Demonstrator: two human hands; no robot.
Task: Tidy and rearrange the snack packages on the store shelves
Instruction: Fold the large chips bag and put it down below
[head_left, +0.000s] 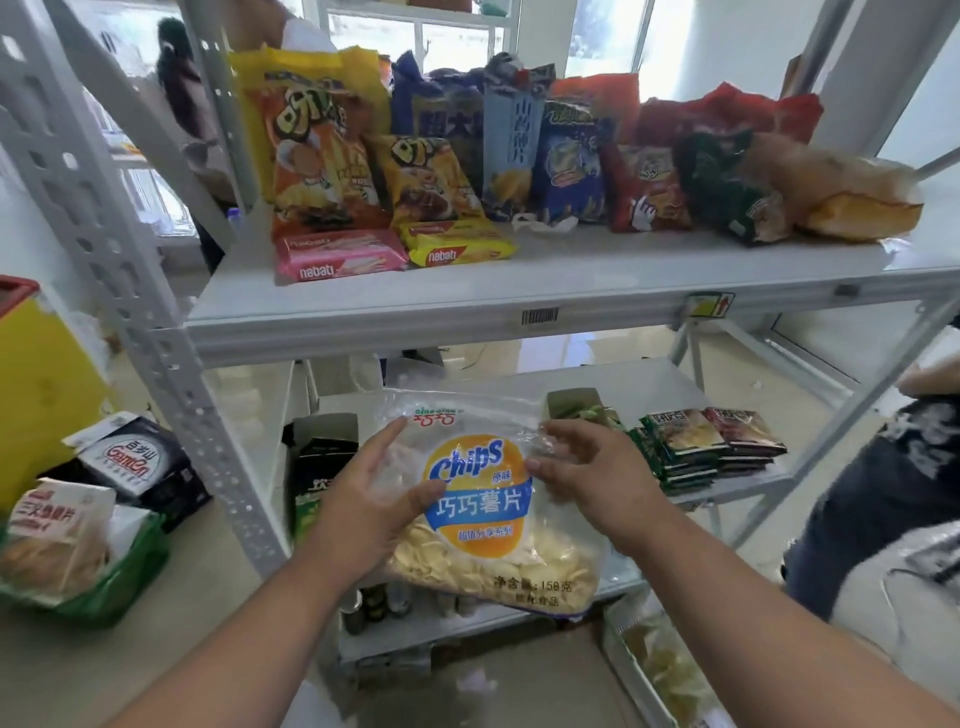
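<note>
A clear bag of chips (483, 525) with a blue and orange label is held in front of the lower shelf. My left hand (374, 499) grips its left side, thumb across the front. My right hand (587, 467) holds the bag's right upper edge, fingers curled on the plastic. On the upper shelf (597, 283) stands a row of snack bags: yellow-orange ones (317, 150) at the left, blue ones (566, 166) in the middle, red (649, 189) and dark green (727, 187) to the right. Pink (340, 257) and yellow wafer packs (457, 247) lie in front.
The lower shelf (670, 384) carries a stack of small green and red packs (696, 447) and an open dark box (319, 457). A green basket (109, 577) with snacks and a black carton (140, 462) sit left. A person's leg (878, 499) stands at the right. A perforated white upright (171, 364) rises left.
</note>
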